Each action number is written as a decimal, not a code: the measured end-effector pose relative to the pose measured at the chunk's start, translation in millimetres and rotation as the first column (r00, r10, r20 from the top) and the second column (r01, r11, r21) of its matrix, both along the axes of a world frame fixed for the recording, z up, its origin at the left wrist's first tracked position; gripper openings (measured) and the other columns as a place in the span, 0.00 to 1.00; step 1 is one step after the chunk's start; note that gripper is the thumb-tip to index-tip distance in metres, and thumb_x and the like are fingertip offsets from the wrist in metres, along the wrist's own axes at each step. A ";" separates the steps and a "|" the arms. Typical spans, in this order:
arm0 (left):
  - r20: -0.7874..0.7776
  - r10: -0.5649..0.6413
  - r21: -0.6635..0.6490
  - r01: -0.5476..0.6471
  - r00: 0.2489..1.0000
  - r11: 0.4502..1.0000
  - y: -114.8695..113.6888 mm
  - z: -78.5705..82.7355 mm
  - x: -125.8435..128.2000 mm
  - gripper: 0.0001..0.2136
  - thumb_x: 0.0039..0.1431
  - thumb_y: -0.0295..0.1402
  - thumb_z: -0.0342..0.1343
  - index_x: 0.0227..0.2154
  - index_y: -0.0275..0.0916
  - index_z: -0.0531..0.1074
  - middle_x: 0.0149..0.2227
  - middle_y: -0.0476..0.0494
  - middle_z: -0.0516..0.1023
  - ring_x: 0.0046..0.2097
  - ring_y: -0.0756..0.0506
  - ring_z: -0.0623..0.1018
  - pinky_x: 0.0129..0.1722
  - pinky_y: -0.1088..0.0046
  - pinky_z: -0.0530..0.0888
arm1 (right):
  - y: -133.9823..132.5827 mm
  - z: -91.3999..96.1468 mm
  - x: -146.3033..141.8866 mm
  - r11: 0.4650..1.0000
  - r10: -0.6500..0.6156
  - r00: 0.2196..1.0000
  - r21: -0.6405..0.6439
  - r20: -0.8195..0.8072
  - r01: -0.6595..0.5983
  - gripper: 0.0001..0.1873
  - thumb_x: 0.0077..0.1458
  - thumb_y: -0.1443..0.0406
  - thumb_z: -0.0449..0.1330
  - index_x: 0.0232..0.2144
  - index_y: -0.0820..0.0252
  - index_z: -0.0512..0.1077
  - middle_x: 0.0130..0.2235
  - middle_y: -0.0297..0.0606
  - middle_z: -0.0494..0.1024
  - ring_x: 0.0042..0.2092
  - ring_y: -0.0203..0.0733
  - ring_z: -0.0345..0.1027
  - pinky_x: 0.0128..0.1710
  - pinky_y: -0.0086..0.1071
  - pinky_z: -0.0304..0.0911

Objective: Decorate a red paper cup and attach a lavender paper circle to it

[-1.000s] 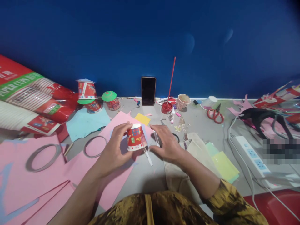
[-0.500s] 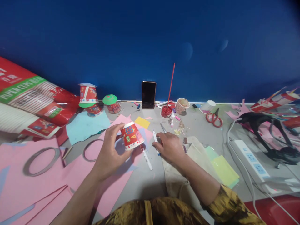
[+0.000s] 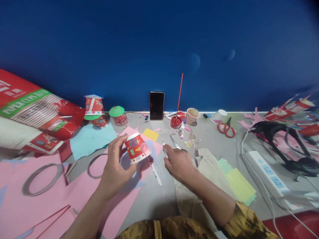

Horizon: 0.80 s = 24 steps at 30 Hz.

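Note:
My left hand (image 3: 119, 161) holds a red patterned paper cup (image 3: 137, 148), tilted, between thumb and fingers. The cup's side carries a drawn blue window, a small green box and a pink shape. My right hand (image 3: 180, 164) is low over the table, its thumb and index finger closed at a white marker (image 3: 164, 150) whose lower end is hidden by the thumb. Silver scissor blades (image 3: 175, 142) stick out from beyond this hand, their handles covered. Between the two hands lies another white marker (image 3: 156, 175), by the pink paper.
Pink paper sheets (image 3: 82, 196) and tape rolls (image 3: 43, 179) lie left, near packed paper cups (image 3: 40, 109). A phone (image 3: 157, 106) leans on the blue wall beside a red pot (image 3: 176, 122). Right are red-handled scissors (image 3: 226, 128), a power strip (image 3: 267, 172) and cables.
The view has tilted slightly upward. My left hand still holds the cup, now turned a little. My right thumb has shifted down over the marker's lower end.

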State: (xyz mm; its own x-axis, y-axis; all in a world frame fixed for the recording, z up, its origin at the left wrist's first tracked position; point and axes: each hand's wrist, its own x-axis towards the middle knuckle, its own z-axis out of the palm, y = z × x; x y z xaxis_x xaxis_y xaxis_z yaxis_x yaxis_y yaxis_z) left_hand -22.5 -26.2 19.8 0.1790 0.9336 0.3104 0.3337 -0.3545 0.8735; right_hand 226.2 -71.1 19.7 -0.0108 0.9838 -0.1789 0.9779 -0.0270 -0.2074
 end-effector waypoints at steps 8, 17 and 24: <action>0.231 -0.052 -0.219 0.105 0.971 0.970 0.1 3.1 1.6 0.39 0.53 0.32 0.71 0.68 0.49 0.64 0.74 0.36 0.65 0.77 0.30 0.65 0.75 0.47 0.65 | 2.6 -15.3 11.8 0.964 0.008 0.883 0.240 -0.470 0.119 0.22 0.61 0.68 0.59 0.55 0.53 0.81 0.52 0.41 0.88 0.50 0.51 0.82 0.51 0.41 0.71; 0.431 -0.078 -0.282 0.216 0.899 0.935 -0.9 0.5 -4.6 0.40 0.51 0.38 0.77 0.67 0.54 0.69 0.75 0.39 0.68 0.75 0.27 0.67 0.68 0.51 0.75 | 3.8 -15.5 8.9 0.981 0.005 0.936 0.185 -0.353 0.065 0.19 0.67 0.66 0.59 0.56 0.53 0.81 0.53 0.42 0.87 0.53 0.51 0.81 0.53 0.41 0.71; 0.511 -0.006 -0.344 0.211 0.860 0.915 -10.3 15.3 3.1 0.41 0.47 0.45 0.80 0.65 0.57 0.73 0.74 0.43 0.71 0.77 0.26 0.65 0.72 0.47 0.70 | 3.1 -5.9 4.3 0.996 -0.004 0.982 0.090 -0.187 0.021 0.14 0.70 0.60 0.62 0.53 0.55 0.81 0.49 0.47 0.85 0.53 0.54 0.79 0.47 0.39 0.70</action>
